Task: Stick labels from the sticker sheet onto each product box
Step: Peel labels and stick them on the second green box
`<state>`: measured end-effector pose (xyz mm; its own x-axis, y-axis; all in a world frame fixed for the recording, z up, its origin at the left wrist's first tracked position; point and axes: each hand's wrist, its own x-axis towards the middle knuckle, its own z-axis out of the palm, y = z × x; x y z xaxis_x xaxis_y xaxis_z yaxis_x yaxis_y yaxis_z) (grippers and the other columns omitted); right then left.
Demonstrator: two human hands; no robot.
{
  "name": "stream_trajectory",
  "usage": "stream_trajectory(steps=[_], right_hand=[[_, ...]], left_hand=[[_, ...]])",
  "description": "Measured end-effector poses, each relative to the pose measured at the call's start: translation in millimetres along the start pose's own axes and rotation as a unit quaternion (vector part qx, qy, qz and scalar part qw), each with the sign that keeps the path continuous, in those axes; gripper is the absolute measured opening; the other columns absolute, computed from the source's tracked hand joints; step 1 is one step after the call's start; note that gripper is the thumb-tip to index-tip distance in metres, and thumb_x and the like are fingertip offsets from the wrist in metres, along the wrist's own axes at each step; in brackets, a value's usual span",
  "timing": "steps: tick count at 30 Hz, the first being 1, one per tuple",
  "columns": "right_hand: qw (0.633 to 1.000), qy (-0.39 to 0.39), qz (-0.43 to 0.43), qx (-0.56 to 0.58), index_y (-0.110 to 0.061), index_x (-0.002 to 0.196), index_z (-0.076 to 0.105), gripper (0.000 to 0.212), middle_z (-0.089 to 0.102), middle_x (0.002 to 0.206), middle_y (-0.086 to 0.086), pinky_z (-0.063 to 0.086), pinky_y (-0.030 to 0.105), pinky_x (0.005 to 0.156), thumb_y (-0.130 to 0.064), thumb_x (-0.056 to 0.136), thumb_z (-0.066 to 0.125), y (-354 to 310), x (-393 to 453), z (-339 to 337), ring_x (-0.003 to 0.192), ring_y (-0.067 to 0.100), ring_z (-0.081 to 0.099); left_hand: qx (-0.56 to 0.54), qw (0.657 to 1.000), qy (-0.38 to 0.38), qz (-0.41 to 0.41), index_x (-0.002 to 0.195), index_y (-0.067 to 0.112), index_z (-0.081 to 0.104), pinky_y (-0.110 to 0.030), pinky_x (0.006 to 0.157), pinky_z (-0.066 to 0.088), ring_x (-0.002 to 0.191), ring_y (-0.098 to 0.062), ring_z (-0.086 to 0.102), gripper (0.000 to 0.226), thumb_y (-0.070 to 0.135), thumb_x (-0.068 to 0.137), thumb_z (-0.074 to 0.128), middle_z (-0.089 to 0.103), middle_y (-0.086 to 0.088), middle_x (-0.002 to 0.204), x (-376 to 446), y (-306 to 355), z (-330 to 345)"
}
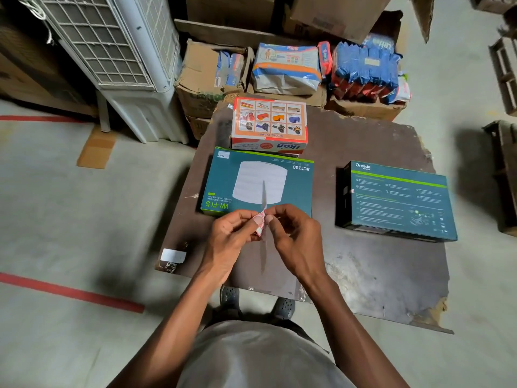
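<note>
My left hand [229,236] and my right hand [293,236] meet above the near middle of the brown board [363,261]. Both pinch a small red-and-white sticker sheet [258,224], seen almost edge-on between the fingertips. Just beyond the hands lies a teal Wi-Fi box [260,183] with a white shape on its lid. A second teal box [397,200], marked Omada, lies to the right. An orange-and-white ikon box [270,124] sits behind the Wi-Fi box. Whether any box carries a label is unclear.
A white paper scrap [173,256] lies at the board's near left corner. Open cartons with packets [288,68] stand behind the board. A white air cooler [117,57] stands at the back left. Red tape lines [70,292] cross the grey floor.
</note>
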<state>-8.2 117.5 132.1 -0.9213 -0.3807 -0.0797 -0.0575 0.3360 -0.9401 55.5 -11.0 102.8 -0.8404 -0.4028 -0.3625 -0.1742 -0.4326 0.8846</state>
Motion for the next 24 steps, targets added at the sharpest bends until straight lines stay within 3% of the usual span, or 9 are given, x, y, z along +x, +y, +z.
stream_trajectory(steps=[7, 11, 16, 22, 24], right_hand=[[0.999, -0.008, 0.006, 0.039, -0.016, 0.095, 0.078, 0.012, 0.077, 0.085, -0.009, 0.059, 0.024, 0.074, -0.010, 0.096, 0.068, -12.5, -2.0, -9.9, 0.079, 0.007, 0.072], [0.999, -0.016, -0.002, 0.041, -0.016, 0.097, 0.078, 0.008, 0.078, 0.088, -0.008, 0.061, 0.030, 0.079, -0.014, 0.096, 0.071, -14.9, -2.9, -16.6, 0.083, 0.011, 0.074], [0.998, -0.031, -0.007, 0.053, -0.015, 0.095, 0.078, 0.006, 0.079, 0.087, -0.004, 0.063, 0.037, 0.081, -0.021, 0.093, 0.077, -17.8, -0.3, -23.5, 0.083, 0.015, 0.076], [0.998, -0.021, -0.034, 0.038, -0.013, 0.091, 0.079, 0.006, 0.078, 0.082, -0.005, 0.061, 0.027, 0.074, -0.013, 0.094, 0.074, -17.6, 3.6, -25.6, 0.077, 0.012, 0.075], [0.998, -0.016, -0.050, 0.018, -0.014, 0.091, 0.079, 0.008, 0.077, 0.082, -0.006, 0.061, 0.030, 0.073, -0.013, 0.095, 0.072, -16.8, 4.7, -24.5, 0.076, 0.012, 0.074]], left_hand=[[-0.009, 0.999, 0.009, 0.042, 0.088, 0.022, 0.076, -0.027, 0.071, 0.055, 0.078, -0.017, 0.064, 0.006, 0.022, 0.083, 0.074, 0.072, -0.008, 0.085, -6.8, 12.2, 13.5], [-0.007, 0.998, 0.003, 0.056, 0.088, 0.018, 0.077, -0.033, 0.077, 0.054, 0.079, -0.022, 0.062, 0.018, 0.032, 0.076, 0.076, 0.070, -0.013, 0.084, -6.3, 14.3, 14.4], [0.043, 0.996, -0.008, 0.082, 0.087, 0.021, 0.079, -0.033, 0.079, 0.054, 0.080, -0.021, 0.068, 0.010, 0.027, 0.080, 0.076, 0.076, -0.011, 0.085, -4.4, 18.2, 12.5], [0.072, 0.992, -0.010, 0.099, 0.088, 0.021, 0.081, -0.028, 0.079, 0.057, 0.084, -0.021, 0.073, 0.018, 0.034, 0.076, 0.077, 0.079, -0.010, 0.092, -5.0, 26.9, 12.8], [0.070, 0.993, -0.010, 0.096, 0.088, 0.022, 0.081, -0.028, 0.079, 0.057, 0.084, -0.020, 0.073, 0.018, 0.035, 0.076, 0.077, 0.079, -0.010, 0.092, -4.7, 27.8, 13.2]])
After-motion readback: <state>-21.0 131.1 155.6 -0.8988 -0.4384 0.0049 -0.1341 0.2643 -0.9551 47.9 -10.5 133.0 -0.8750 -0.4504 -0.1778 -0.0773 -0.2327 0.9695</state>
